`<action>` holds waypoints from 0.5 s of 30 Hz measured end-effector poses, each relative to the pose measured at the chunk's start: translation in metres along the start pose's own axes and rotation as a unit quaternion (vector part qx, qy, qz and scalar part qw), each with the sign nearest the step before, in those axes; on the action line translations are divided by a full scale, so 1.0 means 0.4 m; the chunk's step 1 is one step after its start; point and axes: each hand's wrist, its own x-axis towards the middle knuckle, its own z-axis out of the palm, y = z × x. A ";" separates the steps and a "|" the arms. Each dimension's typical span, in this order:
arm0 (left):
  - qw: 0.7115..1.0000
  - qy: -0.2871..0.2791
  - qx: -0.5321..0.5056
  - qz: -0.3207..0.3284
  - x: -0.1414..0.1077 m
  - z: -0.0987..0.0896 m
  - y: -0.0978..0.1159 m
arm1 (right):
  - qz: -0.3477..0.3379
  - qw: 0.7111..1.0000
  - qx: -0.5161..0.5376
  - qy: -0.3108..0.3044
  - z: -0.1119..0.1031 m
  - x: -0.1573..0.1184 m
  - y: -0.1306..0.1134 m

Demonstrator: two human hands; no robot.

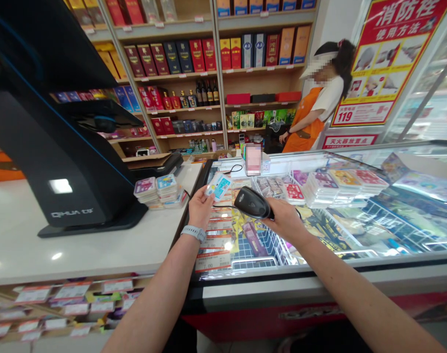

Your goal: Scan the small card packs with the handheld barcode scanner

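Between the fingers of my left hand (200,210) is a small flat packet (220,187), white with blue print, tilted toward the scanner. My right hand (285,218) is wrapped around a black handheld barcode scanner (253,202). The scanner's head points left at the packet, with a small gap between them. Both are held above the glass top of a chest freezer (245,289). Left of my hand, on the white counter, stand small stacks of similar packets (160,190). Larger stacks of packets (337,186) rest on the freezer glass to the right.
A black checkout terminal (76,162) stands on the white counter (98,252) at left. A phone (253,159) is upright at the freezer's far edge. An open carton (422,176) lies at right. Behind, a person in an orange apron (304,120) stands by shelves of boxed bottles (171,58).
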 end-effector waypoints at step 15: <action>1.000 0.003 -0.005 -0.006 0.000 0.000 0.000 | 0.003 1.000 0.009 -0.002 -0.001 0.002 -0.002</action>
